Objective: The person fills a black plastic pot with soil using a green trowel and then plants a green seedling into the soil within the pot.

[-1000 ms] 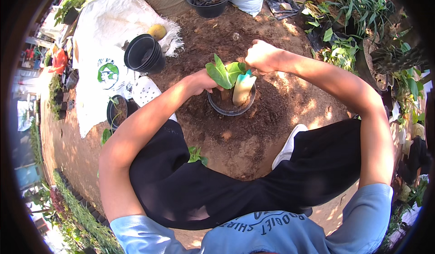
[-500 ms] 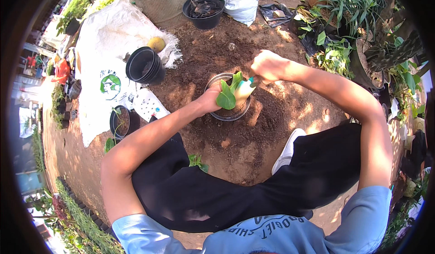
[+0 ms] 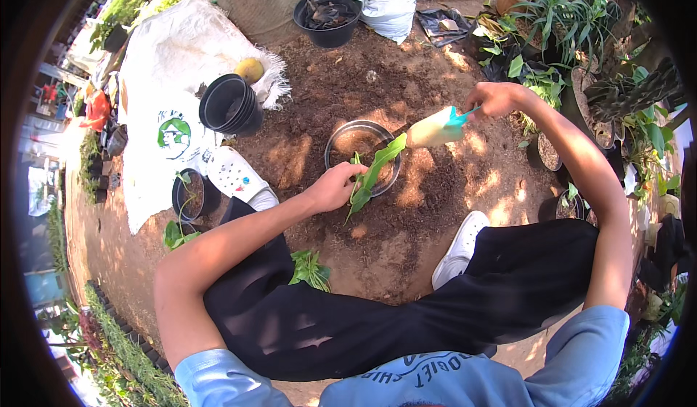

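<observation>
My left hand (image 3: 337, 188) is closed around the stem of a leafy green cutting (image 3: 376, 167). Its leaves tilt up across the near right side of a dark round pot (image 3: 327, 148), which stands on the soil. My right hand (image 3: 499, 100) grips the teal handle of a hand trowel (image 3: 434, 129), clear of the pot on its right. The pale blade points left toward the leaf tip. My left fingers and the leaves partly hide the inside of the pot.
Stacked black pots (image 3: 231, 106) and a potted seedling (image 3: 192, 195) stand to the left by a white sack (image 3: 163, 73). A black pot of dark scraps (image 3: 328, 21) is at the back. Loose green cuttings (image 3: 310, 270) lie near my left leg; potted plants line the right.
My right hand has pulled the trowel away from the pot, up and to the right. My left hand has moved slightly nearer, and the cutting now leans to the right.
</observation>
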Demonstrator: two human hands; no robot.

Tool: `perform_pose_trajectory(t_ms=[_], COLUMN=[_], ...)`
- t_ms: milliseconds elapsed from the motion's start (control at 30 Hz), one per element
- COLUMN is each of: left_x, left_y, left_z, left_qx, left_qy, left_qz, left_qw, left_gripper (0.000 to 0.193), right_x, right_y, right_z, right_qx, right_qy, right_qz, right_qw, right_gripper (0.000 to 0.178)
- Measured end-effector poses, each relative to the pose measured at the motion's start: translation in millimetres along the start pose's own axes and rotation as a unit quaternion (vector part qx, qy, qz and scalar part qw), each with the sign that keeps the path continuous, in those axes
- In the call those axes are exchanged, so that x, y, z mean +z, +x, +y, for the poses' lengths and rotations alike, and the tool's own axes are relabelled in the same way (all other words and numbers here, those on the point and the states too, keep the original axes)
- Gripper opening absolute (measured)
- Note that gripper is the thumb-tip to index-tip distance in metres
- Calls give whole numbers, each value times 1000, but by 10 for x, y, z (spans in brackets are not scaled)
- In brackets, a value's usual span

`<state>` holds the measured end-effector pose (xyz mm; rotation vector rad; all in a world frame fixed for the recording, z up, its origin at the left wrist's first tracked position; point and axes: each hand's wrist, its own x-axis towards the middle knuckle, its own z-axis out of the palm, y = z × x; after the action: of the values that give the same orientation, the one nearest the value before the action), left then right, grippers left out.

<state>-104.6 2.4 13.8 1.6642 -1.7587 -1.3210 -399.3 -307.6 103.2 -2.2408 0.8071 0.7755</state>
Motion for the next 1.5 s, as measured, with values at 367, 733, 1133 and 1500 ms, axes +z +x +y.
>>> perform_pose_trajectory(t_ms=[367, 733, 1133, 1500], left_x=[-34, -284, -139, -20], left_y=[61, 0, 48, 137], left_z=[42, 121, 381, 539], left_qx=[-49, -220, -206, -169], left_qy=[-110, -331, -174, -78], left_qz=[-46, -57, -8, -3], left_qw=[992, 916, 963, 982], left_gripper=[36, 47, 40, 50], right_x=[259, 484, 662, 1071], right_y=[1165, 2723, 3070, 2699], right_z=[162, -395, -483, -232], right_qx=[39, 16, -51, -104], right_qy=[47, 117, 34, 200], right_qz=[313, 372, 281, 215], right_qw=[948, 921, 958, 950], right_gripper=[37, 32, 34, 30])
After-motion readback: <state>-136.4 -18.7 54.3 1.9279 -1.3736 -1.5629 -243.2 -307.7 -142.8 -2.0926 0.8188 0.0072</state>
